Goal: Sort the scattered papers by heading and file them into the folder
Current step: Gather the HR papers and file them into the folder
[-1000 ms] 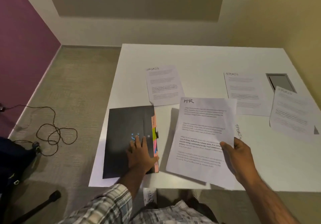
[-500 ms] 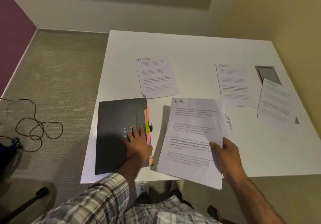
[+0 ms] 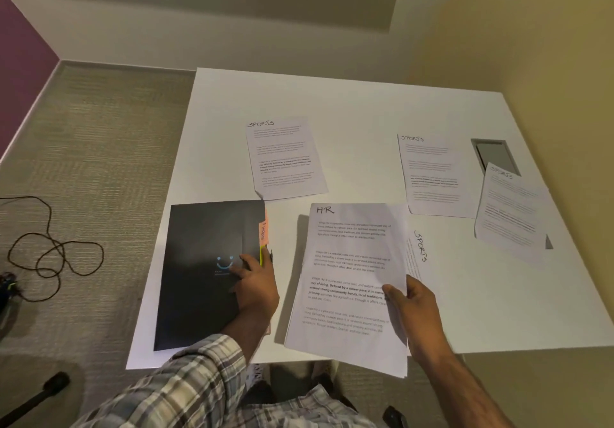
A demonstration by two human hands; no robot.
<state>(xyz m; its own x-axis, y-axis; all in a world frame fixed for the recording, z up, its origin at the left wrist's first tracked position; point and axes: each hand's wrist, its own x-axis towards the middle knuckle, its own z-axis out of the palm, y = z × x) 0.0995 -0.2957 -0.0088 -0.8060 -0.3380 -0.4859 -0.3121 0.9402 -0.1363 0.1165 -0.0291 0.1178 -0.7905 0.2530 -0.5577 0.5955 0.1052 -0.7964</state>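
A closed black folder (image 3: 202, 261) with coloured tabs on its right edge lies at the table's front left. My left hand (image 3: 255, 284) rests flat on its right side, by the tabs. My right hand (image 3: 410, 304) grips a stack of papers headed HR (image 3: 349, 271), lifted slightly off the table. Under that stack a sheet headed SPORTS (image 3: 419, 251) pokes out sideways to the right. Three more SPORTS sheets lie on the table: one behind the folder (image 3: 285, 158), one at the right middle (image 3: 435, 175), one at the far right (image 3: 508, 215).
The white table (image 3: 365, 102) stands against a yellow wall on the right. A grey recessed hatch (image 3: 495, 155) sits in the table's right side, partly under a sheet. A black cable (image 3: 50, 251) coils on the carpet to the left.
The view has shifted slightly. My left hand has slid a little toward the folder's tabbed edge. The HR stack stays in my right hand.
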